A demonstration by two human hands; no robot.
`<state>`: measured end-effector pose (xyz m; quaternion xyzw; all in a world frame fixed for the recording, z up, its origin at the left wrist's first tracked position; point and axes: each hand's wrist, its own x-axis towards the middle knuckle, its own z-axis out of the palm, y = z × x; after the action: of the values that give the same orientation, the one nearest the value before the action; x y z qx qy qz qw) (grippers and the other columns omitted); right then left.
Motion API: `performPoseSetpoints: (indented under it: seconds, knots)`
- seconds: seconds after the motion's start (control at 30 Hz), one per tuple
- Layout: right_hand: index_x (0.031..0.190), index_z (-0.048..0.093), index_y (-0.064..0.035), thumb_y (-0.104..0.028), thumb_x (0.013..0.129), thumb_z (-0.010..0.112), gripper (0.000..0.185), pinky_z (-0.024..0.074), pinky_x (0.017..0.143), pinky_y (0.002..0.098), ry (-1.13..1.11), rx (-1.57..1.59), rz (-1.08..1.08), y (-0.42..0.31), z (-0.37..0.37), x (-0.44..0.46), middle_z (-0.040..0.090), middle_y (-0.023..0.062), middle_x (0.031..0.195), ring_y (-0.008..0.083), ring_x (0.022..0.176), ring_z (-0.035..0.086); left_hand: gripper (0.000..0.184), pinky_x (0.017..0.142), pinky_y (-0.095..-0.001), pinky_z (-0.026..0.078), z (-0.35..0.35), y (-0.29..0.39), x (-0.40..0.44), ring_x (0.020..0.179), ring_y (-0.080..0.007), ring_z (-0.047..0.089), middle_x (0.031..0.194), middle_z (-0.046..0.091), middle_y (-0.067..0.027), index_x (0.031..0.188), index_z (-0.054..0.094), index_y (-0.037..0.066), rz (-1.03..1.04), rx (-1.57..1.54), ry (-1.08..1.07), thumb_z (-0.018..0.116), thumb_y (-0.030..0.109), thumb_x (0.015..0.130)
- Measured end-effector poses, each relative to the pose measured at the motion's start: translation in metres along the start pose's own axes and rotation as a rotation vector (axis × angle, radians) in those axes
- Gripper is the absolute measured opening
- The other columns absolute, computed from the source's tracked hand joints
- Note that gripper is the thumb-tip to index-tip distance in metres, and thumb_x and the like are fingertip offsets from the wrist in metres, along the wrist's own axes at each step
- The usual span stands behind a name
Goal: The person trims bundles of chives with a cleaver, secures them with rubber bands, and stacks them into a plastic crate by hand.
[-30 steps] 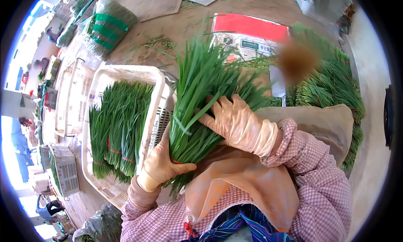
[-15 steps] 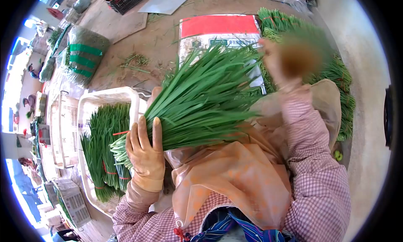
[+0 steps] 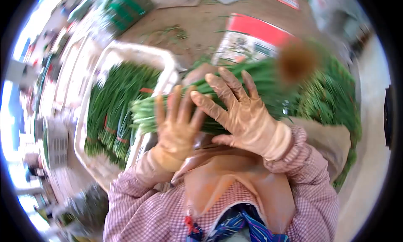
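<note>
Both my hands wear pale tan gloves. A bundle of long green stalks (image 3: pixel 147 112) lies crosswise over my lap, its pale cut ends to the left and its leaves to the right. My left hand (image 3: pixel 176 126) rests against the bundle near the cut ends, fingers spread and slightly blurred. Just right of it, my right hand (image 3: pixel 247 116) lies over the bundle's middle with its fingers apart. A bit of red band shows at the bundle, partly behind my left fingers. Several banded green bundles (image 3: pixel 121 99) fill a white plastic crate (image 3: pixel 170 65) on the left.
A large heap of green stalks (image 3: pixel 331 95) lies on the right. Ahead are a red and white printed sack (image 3: pixel 260 30) and loose scraps on the floor. A green-striped bag (image 3: pixel 126 9) stands at the upper left. A brown blur hides part of the upper right.
My right hand has come back from the heap onto the bundle. The bundle now lies flatter, with leaves pointing right, and my left fingers are spread. The view has shifted.
</note>
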<state>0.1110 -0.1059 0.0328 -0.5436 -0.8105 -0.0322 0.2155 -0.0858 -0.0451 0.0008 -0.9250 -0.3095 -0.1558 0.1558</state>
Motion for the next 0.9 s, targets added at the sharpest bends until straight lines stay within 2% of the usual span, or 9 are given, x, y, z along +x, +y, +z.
performPoseSetpoints:
  seconds: [0.13, 0.27, 0.4, 0.5, 0.6, 0.67, 0.7, 0.8, 0.9]
  knots:
    - [0.147, 0.032, -0.0182, -0.03, 0.065, 0.078, 0.094, 0.031, 0.104, 0.0543, 0.03, 0.035, 0.036, 0.016, 0.047, 0.011, 0.048, 0.013, 0.132, 0.0316, 0.122, 0.047, 0.043, 0.111, -0.054, 0.024, -0.02, 0.006, -0.042, 0.125, -0.0338, 0.05, 0.128, 0.057, -0.0139, 0.119, 0.062, 0.013, -0.045, -0.277, 0.146, 0.063, 0.024, 0.078]
    - [0.142, 0.04, -0.0119, -0.012, 0.059, 0.082, 0.092, 0.0368, 0.103, 0.0437, 0.068, 0.392, 0.052, 0.043, 0.048, 0.012, 0.05, 0.0128, 0.133, 0.0295, 0.122, 0.049, 0.036, 0.098, -0.0468, 0.043, -0.011, -0.005, -0.078, 0.106, -0.0311, 0.062, 0.109, 0.067, -0.0116, 0.105, 0.068, 0.009, -0.015, -0.437, 0.285, 0.074, 0.021, 0.072]
    - [0.138, 0.044, -0.0067, 0.0, 0.057, 0.085, 0.091, 0.0367, 0.107, 0.0356, 0.065, 1.059, 0.342, 0.048, 0.054, 0.009, 0.05, 0.009, 0.136, 0.0242, 0.128, 0.046, 0.045, 0.09, -0.037, 0.048, 0.013, -0.015, -0.057, 0.1, -0.0324, 0.062, 0.107, 0.066, -0.0161, 0.114, 0.062, 0.002, -0.583, -1.11, 0.097, 0.076, 0.021, 0.075]
    - [0.137, 0.043, -0.0022, -0.004, 0.06, 0.088, 0.09, 0.0356, 0.109, 0.0336, 0.048, 1.177, 0.401, 0.053, 0.05, 0.01, 0.053, 0.0061, 0.132, 0.0193, 0.123, 0.049, 0.048, 0.091, -0.0343, 0.048, 0.005, -0.017, -0.036, 0.102, -0.0274, 0.063, 0.111, 0.066, -0.0153, 0.12, 0.059, 0.001, -0.874, -1.512, -0.076, 0.074, 0.022, 0.079]
    - [0.137, 0.042, 0.0007, -0.01, 0.058, 0.092, 0.093, 0.0388, 0.105, 0.0331, 0.017, 1.259, 0.507, 0.056, 0.041, 0.01, 0.053, 0.0068, 0.131, 0.0168, 0.119, 0.051, 0.05, 0.092, -0.0323, 0.048, 0.029, -0.016, -0.028, 0.105, -0.0206, 0.062, 0.116, 0.065, -0.0136, 0.122, 0.058, 0.001, -0.665, -1.434, 0.253, 0.073, 0.024, 0.08]
    - [0.137, 0.043, 0.0003, -0.009, 0.057, 0.092, 0.094, 0.04, 0.104, 0.0332, 0.036, 1.37, 0.531, 0.055, 0.037, 0.013, 0.054, 0.0078, 0.13, 0.0167, 0.118, 0.052, 0.049, 0.094, -0.0315, 0.047, 0.024, -0.022, -0.026, 0.109, -0.019, 0.06, 0.12, 0.063, -0.0135, 0.123, 0.058, 0.0, -0.841, -1.609, 0.287, 0.072, 0.023, 0.082]
    - [0.137, 0.043, 0.0002, -0.005, 0.057, 0.09, 0.093, 0.0419, 0.103, 0.0334, 0.015, 1.306, 0.6, 0.058, 0.031, 0.014, 0.055, 0.008, 0.129, 0.0179, 0.117, 0.053, 0.037, 0.098, -0.0329, 0.046, 0.012, -0.026, -0.023, 0.112, -0.0201, 0.058, 0.119, 0.061, -0.0156, 0.124, 0.055, -0.005, -0.824, -1.599, 0.281, 0.063, 0.006, 0.089]
    - [0.137, 0.044, -0.0012, 0.0, 0.059, 0.088, 0.089, 0.0445, 0.1, 0.0337, 0.117, 0.907, 0.72, 0.056, 0.013, 0.036, 0.056, 0.008, 0.127, 0.0195, 0.117, 0.054, 0.034, 0.096, -0.0345, 0.047, -0.001, -0.044, -0.038, 0.111, -0.0206, 0.058, 0.117, 0.062, -0.0173, 0.123, 0.055, -0.004, -0.764, -1.49, 0.143, 0.061, 0.007, 0.091]
    - [0.137, 0.044, -0.0028, 0.004, 0.062, 0.083, 0.085, 0.047, 0.098, 0.0345, 0.071, 0.889, 0.462, 0.058, -0.003, 0.093, 0.058, 0.0081, 0.125, 0.0214, 0.114, 0.057, 0.036, 0.091, -0.039, 0.049, -0.029, -0.059, -0.065, 0.107, -0.0334, 0.059, 0.124, 0.054, -0.0207, 0.112, 0.06, -0.004, -0.646, -1.386, 0.099, 0.064, 0.019, 0.084]
